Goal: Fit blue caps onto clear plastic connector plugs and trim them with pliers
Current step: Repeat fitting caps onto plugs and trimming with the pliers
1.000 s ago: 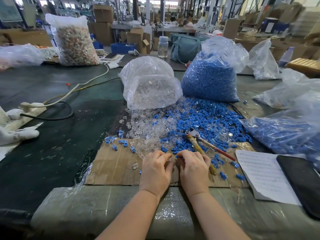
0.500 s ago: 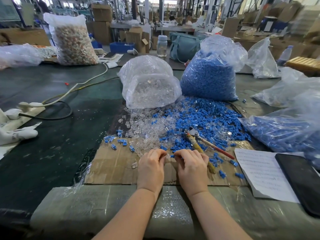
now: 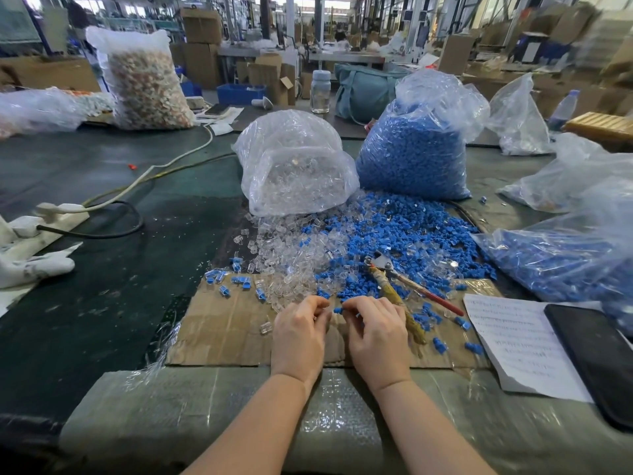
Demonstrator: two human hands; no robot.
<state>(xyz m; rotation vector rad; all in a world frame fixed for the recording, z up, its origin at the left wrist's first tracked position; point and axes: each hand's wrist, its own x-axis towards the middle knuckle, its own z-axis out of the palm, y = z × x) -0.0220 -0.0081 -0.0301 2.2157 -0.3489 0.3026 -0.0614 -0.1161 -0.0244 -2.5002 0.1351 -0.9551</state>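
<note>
Blue caps [image 3: 407, 234] lie spilled in a broad heap across the far half of a flattened cardboard sheet [image 3: 219, 330] on a factory workbench, the landmark for everything here. Beyond the sheet's far edge stand two large plastic bags: one packed with blue caps [image 3: 414, 159], and to its left one of clear plastic connector plugs [image 3: 294, 173] lying open towards the sheet. Off the sheet's right edge lies a third bag of blue parts [image 3: 561, 262]. Loose clear plugs [image 3: 284, 258] spread over the sheet's far left part, touching the blue heap. A printed paper [image 3: 513, 341] overlaps the sheet's right corner, with a dark phone [image 3: 596, 354] on top of it. Pliers [image 3: 404, 282] with one red handle and one wrapped handle rest on the sheet's right half, head among the caps. A few capped plugs [image 3: 239, 280] sit apart near the sheet's far left corner.

Over the sheet's near middle, the person's left hand [image 3: 299, 332] and right hand [image 3: 375, 332] are brought close together, fingers curled. The right hand pinches a single blue cap [image 3: 338, 309] at its fingertips; the left hand's fingertips are pinched just beside it, though what they hold cannot be made out.
</note>
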